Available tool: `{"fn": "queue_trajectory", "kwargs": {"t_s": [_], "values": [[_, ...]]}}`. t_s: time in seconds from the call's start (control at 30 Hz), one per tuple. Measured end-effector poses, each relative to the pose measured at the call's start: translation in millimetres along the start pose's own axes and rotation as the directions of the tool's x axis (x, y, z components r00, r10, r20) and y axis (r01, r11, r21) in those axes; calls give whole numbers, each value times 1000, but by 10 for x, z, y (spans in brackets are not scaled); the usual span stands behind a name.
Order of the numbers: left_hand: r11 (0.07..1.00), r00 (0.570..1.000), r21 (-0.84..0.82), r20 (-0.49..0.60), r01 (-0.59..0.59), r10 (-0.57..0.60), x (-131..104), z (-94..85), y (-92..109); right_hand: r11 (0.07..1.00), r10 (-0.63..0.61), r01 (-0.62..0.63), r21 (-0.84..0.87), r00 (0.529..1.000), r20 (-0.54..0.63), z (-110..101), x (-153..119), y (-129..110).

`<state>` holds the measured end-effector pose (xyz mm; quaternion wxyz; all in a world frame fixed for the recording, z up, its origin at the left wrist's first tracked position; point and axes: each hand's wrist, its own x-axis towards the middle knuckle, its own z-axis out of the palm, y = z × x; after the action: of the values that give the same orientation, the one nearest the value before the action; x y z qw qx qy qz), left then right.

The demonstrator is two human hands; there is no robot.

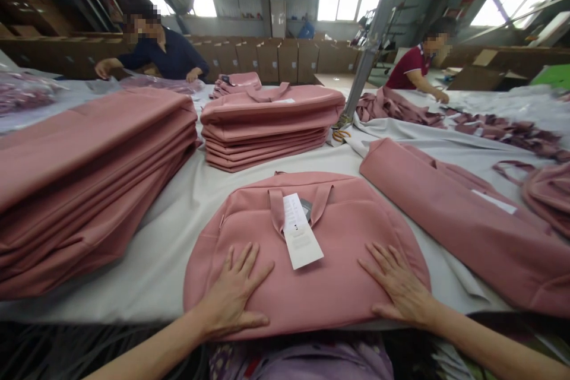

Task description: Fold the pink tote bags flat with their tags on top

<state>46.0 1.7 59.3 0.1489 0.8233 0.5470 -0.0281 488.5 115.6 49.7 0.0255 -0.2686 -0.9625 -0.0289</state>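
Observation:
A pink bag (329,297) lies flat at the table's near edge, its handles folded down over the front. White paper tags (304,245) hang from the handles onto the bag's middle. My left hand (236,294) rests on the lower left of the bag, fingers spread. On the lower right, my right hand (398,285) is also laid flat with its fingers apart. Neither hand grips anything.
Stacked pink bags (89,154) stand at left, with another stack (271,124) behind. More pink bags (467,219) lie at right. A metal post (367,65) rises from the table. Two people work across it, one (164,53) by plastic wrap, one (409,68) by pink straps (396,107).

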Motion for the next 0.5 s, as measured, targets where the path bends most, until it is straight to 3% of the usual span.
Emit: {"fn": "queue_trajectory", "kwargs": {"t_s": [0.17, 0.33, 0.5], "values": [[983, 971, 166, -208, -82, 116, -48, 213, -112, 997, -14, 8, -76, 997, -72, 78, -21, -13], [939, 910, 333, -356, -89, 212, -43, 202, -61, 991, -50, 32, -130, 990, -136, 88, -7, 3], [890, 840, 449, -452, -76, 300, 22, 192, -118, 968, -175, 119, -221, 951, -255, 112, 76, 111]]}}
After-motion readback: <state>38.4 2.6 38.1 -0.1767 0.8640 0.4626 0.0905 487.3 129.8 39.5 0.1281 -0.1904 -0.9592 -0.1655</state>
